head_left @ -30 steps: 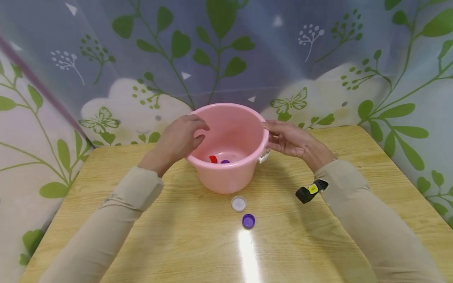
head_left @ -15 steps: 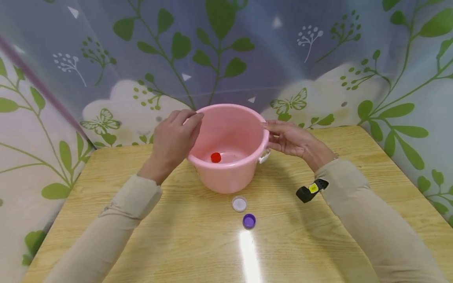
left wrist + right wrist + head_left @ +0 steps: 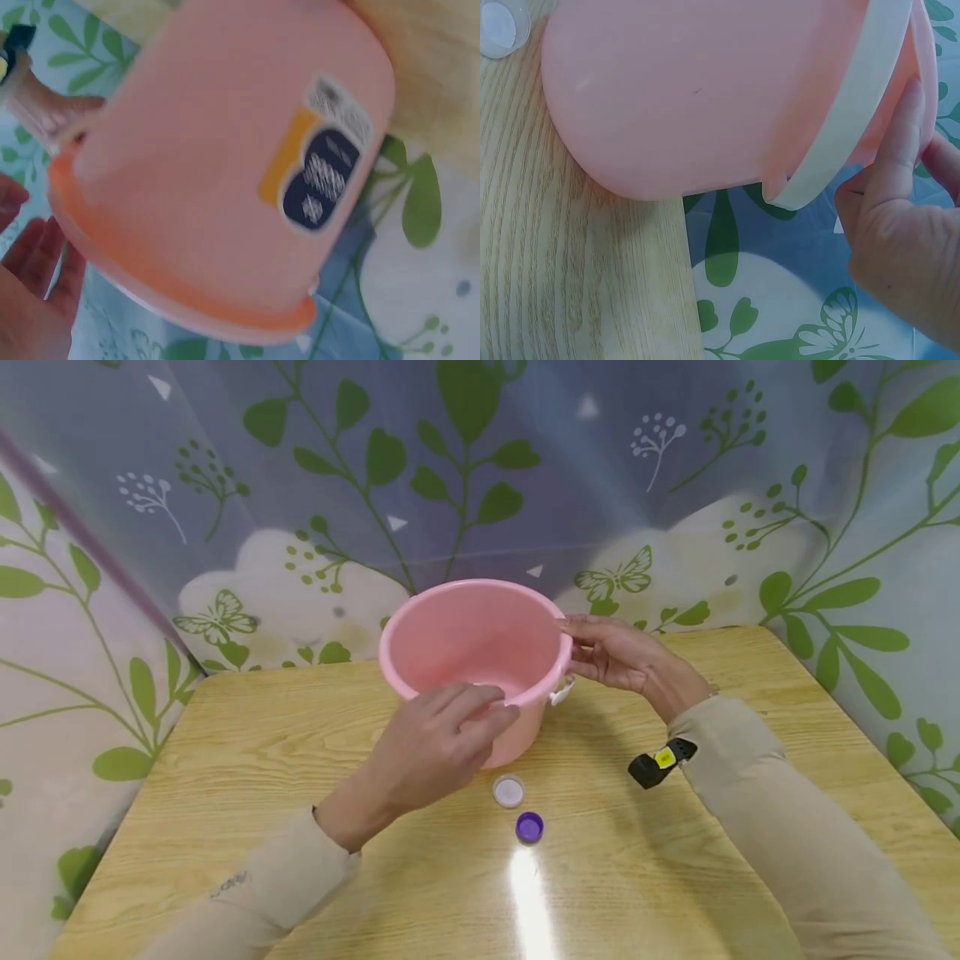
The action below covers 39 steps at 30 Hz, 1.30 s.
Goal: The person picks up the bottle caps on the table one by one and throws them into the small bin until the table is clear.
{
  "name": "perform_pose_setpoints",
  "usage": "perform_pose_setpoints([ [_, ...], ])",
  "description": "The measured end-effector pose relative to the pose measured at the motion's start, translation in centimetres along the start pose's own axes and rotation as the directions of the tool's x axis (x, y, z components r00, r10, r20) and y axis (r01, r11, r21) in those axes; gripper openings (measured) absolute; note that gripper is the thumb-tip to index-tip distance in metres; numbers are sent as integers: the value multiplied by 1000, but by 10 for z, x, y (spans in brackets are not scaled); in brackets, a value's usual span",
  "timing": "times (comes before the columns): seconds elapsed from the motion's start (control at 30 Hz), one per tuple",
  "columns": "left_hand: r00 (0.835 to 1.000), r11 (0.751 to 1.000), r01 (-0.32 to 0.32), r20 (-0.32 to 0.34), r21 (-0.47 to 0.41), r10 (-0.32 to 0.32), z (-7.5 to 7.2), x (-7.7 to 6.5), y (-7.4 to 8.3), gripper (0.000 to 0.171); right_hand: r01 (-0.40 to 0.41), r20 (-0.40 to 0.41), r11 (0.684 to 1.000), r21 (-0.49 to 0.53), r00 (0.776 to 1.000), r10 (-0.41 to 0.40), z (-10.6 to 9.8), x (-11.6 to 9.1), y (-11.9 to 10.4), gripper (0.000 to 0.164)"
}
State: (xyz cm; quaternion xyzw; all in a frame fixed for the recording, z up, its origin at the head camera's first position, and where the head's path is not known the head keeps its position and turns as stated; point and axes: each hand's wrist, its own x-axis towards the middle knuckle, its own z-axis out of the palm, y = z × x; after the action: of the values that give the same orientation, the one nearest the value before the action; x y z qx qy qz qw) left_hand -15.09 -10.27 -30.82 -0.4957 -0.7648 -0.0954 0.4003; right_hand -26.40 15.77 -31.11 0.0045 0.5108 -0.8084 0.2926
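A pink bucket stands on the wooden table. My right hand grips its right rim, with fingers on the outside below the lip. In the right wrist view, the bucket's white handle hangs beside those fingers. At the front rim is my left hand, its fingers loosely bent over the edge. The left wrist view shows that hand near the rim, with nothing visible in it. Part of the bucket's floor is hidden behind the left hand. On the table before the bucket lie a white cap and a purple cap.
A label is stuck on the bucket's outer wall. Behind the table rises a wall covering with printed leaves and butterflies. A black strap with a yellow patch hangs at the right cuff.
My left hand has gone from the bucket's left rim to the front rim, moving right and nearer. The red cap seen inside is now out of sight. The right hand keeps its hold.
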Motion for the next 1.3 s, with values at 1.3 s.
perform_pose_setpoints([
  [1.3,754,984,36,651,-177,90,74,-54,73,13,5,-22,1000,-4,1000,-5,0,0,2,40],
])
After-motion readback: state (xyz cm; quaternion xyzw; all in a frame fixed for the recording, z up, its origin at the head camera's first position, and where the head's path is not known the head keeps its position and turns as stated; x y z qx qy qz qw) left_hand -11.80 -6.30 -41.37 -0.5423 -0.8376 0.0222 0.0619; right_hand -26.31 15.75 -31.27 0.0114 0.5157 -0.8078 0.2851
